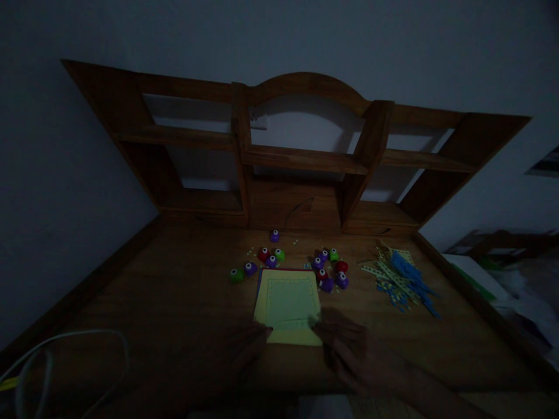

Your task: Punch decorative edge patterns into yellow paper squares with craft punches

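The left hand (248, 344) and right hand (351, 352) rest at either side of the paper's (293, 299) near end on the table (183, 291), fingers close together, seemingly to steady it flat and square; whether they pinch it, I cannot tell. The eyed pieces (342, 281) sit just beyond its far corners and the strips (408, 274) lie to the right, which likely leaves both hands room.

The scene is very dim; the brown wooden desk (183, 291) darkens toward six o'clock, both hands murky. Soft shadows edge the brown wooden shelf unit (305, 158), which wide-angle distortion stretches toward ten and two o'clock.
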The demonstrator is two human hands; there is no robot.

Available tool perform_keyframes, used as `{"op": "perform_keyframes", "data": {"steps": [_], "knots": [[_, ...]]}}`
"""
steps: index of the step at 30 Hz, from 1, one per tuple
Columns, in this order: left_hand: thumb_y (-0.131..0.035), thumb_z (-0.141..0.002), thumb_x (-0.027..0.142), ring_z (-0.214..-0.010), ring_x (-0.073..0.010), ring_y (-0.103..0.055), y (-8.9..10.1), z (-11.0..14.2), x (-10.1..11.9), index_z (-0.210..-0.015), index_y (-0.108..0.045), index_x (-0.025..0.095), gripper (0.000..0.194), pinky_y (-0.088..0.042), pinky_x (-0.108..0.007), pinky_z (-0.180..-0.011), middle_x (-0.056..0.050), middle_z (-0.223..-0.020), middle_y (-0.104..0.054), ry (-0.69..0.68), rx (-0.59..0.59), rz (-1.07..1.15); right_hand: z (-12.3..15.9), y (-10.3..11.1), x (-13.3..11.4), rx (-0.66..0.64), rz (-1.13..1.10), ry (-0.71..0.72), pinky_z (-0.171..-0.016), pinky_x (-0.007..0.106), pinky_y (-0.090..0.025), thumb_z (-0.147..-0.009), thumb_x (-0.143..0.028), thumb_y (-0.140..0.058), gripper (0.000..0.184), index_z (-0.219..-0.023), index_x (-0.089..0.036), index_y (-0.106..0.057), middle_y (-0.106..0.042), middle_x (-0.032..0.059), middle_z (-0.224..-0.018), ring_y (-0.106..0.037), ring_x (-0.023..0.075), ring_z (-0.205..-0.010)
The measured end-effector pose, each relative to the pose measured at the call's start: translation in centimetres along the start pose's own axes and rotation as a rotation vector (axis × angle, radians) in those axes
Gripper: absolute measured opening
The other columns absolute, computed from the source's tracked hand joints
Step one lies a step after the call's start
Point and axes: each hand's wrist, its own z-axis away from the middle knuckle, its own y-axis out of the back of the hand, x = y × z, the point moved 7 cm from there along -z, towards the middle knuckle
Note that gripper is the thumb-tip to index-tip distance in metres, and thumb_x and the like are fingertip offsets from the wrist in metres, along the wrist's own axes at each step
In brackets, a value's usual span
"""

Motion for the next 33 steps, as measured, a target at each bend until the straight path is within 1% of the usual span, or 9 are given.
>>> {"op": "perform_keyframes", "data": {"steps": [3, 6, 12, 15, 18, 22, 26, 29, 33], "knots": [[-0.046, -0.094, 0.024, -0.121, -0.0234, -0.054, -1.3, 0.8, -0.3, -0.147, -0.03, 0.023, 0.056, -0.047, -0.036, -0.102, -0.005, -0.139, -0.052, 0.017, -0.039, 0.023, 0.5, 0.0, 0.1, 0.009, 0.002, -0.03, -0.104, 0.041, -0.046, -0.083, -0.014, -0.05, 0.061, -0.142, -0.007, -0.036, -0.055, 0.0189, -0.133, -0.048, 0.0268, -0.128], [-0.045, -0.094, 0.023, -0.124, -0.0224, -0.052, -1.3, 0.6, 0.1, -0.147, -0.029, 0.02, 0.055, -0.046, -0.034, -0.103, -0.007, -0.139, -0.051, 0.001, -0.03, -0.008, 0.6, 0.3, -0.1, 0.04, -0.009, -0.051, -0.104, 0.043, -0.045, -0.083, -0.013, -0.049, 0.059, -0.141, -0.008, -0.037, -0.056, 0.0189, -0.132, -0.049, 0.0268, -0.127], [-0.047, -0.089, 0.017, -0.134, -0.0244, -0.038, -0.5, -2.6, 2.6, -0.149, -0.024, 0.015, 0.064, -0.039, -0.037, -0.109, -0.012, -0.146, -0.042, -0.105, -0.068, 0.016, 0.1, 0.6, -0.3, 0.075, -0.042, -0.103, -0.101, 0.042, -0.048, -0.084, -0.014, -0.049, 0.053, -0.137, -0.011, -0.043, -0.06, 0.0181, -0.126, -0.055, 0.0259, -0.12], [-0.044, -0.089, 0.014, -0.133, -0.0244, -0.039, -0.2, -4.4, 3.4, -0.148, -0.026, 0.013, 0.061, -0.038, -0.038, -0.11, -0.012, -0.144, -0.044, -0.108, -0.047, 0.031, 0.2, 0.4, -0.3, 0.072, -0.044, -0.109, -0.101, 0.042, -0.048, -0.085, -0.014, -0.048, 0.052, -0.137, -0.011, -0.043, -0.059, 0.0181, -0.126, -0.055, 0.0262, -0.12], [-0.04, -0.09, 0.012, -0.131, -0.0236, -0.043, 0.1, -5.0, 3.4, -0.146, -0.03, 0.014, 0.057, -0.04, -0.037, -0.108, -0.012, -0.141, -0.049, -0.091, -0.029, 0.024, 0.3, 0.2, -0.3, 0.069, -0.036, -0.106, -0.102, 0.043, -0.047, -0.084, -0.013, -0.048, 0.054, -0.138, -0.01, -0.041, -0.058, 0.0186, -0.128, -0.053, 0.0266, -0.121], [-0.044, -0.088, 0.014, -0.127, -0.0243, -0.048, 0.1, -4.0, 2.5, -0.145, -0.033, 0.017, 0.058, -0.045, -0.036, -0.102, -0.012, -0.138, -0.052, -0.058, -0.076, 0.016, 0.5, 0.2, -0.2, 0.058, -0.043, -0.112, -0.105, 0.045, -0.044, -0.084, -0.013, -0.049, 0.055, -0.138, -0.01, -0.04, -0.057, 0.0184, -0.129, -0.052, 0.0265, -0.123], [-0.048, -0.086, 0.016, -0.13, -0.0237, -0.045, -0.4, -1.8, 1.5, -0.149, -0.024, 0.018, 0.067, -0.043, -0.036, -0.104, -0.009, -0.143, -0.047, -0.026, -0.123, 0.029, 0.5, 0.6, -0.3, 0.073, -0.028, -0.108, -0.106, 0.043, -0.043, -0.084, -0.011, -0.048, 0.055, -0.138, -0.01, -0.039, -0.057, 0.018, -0.129, -0.05, 0.0256, -0.125], [-0.046, -0.088, 0.016, -0.13, -0.0226, -0.045, -0.6, -0.5, 0.9, -0.149, -0.023, 0.018, 0.065, -0.042, -0.036, -0.106, -0.008, -0.144, -0.046, -0.005, -0.111, 0.018, 0.6, 0.5, -0.3, 0.065, -0.018, -0.112, -0.107, 0.042, -0.042, -0.084, -0.011, -0.048, 0.055, -0.139, -0.009, -0.039, -0.056, 0.018, -0.131, -0.048, 0.0259, -0.127], [-0.045, -0.087, 0.014, -0.127, -0.023, -0.049, -0.6, 0.5, 0.4, -0.149, -0.025, 0.02, 0.065, -0.046, -0.036, -0.103, -0.006, -0.144, -0.046, 0.041, -0.106, -0.018, 0.9, 0.1, -0.2, 0.05, -0.022, -0.141, -0.107, 0.042, -0.043, -0.085, -0.012, -0.049, 0.056, -0.14, -0.009, -0.038, -0.053, 0.0182, -0.135, -0.046, 0.0265, -0.129]]}}
